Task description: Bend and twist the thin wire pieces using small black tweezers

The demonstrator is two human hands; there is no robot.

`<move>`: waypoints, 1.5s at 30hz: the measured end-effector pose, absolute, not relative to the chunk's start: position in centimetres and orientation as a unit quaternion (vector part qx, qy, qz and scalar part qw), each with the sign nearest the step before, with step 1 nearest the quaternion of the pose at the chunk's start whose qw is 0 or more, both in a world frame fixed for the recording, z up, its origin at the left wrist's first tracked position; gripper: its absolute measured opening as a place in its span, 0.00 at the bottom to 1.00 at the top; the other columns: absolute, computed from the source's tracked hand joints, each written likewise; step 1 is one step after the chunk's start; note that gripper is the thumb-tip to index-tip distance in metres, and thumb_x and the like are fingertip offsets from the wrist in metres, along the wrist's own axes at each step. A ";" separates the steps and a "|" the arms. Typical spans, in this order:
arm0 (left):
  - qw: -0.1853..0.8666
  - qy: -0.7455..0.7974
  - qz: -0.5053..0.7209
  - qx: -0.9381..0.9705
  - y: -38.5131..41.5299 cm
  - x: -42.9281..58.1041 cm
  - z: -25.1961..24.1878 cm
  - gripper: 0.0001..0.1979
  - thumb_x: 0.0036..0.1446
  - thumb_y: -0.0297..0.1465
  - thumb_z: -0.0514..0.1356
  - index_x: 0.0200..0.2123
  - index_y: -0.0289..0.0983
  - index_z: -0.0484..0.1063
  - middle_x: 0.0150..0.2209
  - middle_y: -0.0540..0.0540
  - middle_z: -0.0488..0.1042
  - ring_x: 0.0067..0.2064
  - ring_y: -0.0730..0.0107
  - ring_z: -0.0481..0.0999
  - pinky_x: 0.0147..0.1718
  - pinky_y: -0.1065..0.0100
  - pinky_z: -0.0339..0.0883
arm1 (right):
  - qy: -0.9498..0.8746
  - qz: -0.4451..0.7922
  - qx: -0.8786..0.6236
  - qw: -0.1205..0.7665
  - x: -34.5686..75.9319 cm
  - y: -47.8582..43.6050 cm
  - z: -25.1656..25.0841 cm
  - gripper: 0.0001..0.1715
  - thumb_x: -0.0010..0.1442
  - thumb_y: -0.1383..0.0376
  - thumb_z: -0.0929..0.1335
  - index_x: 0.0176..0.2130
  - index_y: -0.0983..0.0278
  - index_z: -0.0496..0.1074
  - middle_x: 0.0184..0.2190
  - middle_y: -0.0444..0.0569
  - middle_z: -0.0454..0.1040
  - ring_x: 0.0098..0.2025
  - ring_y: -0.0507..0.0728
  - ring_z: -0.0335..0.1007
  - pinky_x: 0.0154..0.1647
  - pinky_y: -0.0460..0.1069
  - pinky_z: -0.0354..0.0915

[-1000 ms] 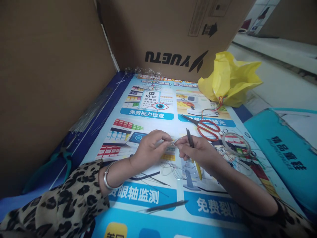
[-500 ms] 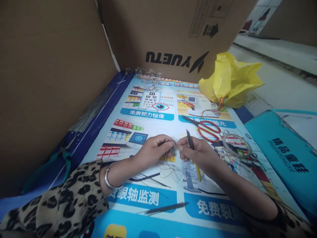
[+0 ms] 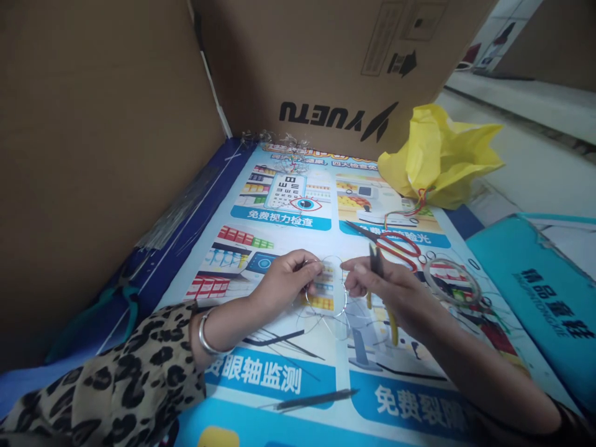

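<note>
My left hand pinches one side of a thin wire ring held just above a printed poster. My right hand pinches the ring's other side and also grips a pair of pliers with yellow handles, dark jaws pointing up. More loose wire loops trail on the poster below the ring. A silver bangle sits on my left wrist.
Red-handled scissors and a roll of clear tape lie right of my hands. A yellow plastic bag sits behind. Cardboard boxes wall the back and left. Dark wire bundles lie near me; green pliers at left; a teal bag at right.
My hands have drawn apart, and the wire between them now shows as an open ring. The view has shifted slightly to the left.
</note>
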State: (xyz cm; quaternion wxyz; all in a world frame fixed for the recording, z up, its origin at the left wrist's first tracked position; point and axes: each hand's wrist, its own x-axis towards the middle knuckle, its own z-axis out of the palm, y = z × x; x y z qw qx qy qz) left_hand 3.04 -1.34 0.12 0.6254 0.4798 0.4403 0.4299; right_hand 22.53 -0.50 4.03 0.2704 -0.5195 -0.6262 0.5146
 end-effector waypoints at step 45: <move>0.516 0.495 0.490 0.498 -0.8 2.6 0.4 0.06 0.53 0.32 0.57 0.30 0.37 0.62 0.27 0.54 0.69 0.17 0.83 0.63 0.16 0.77 0.57 | -0.697 0.343 -0.507 0.373 23.3 -0.4 0.6 0.21 0.62 0.54 0.55 0.40 0.61 0.69 0.48 0.51 0.69 0.41 0.55 0.67 0.43 0.53 0.63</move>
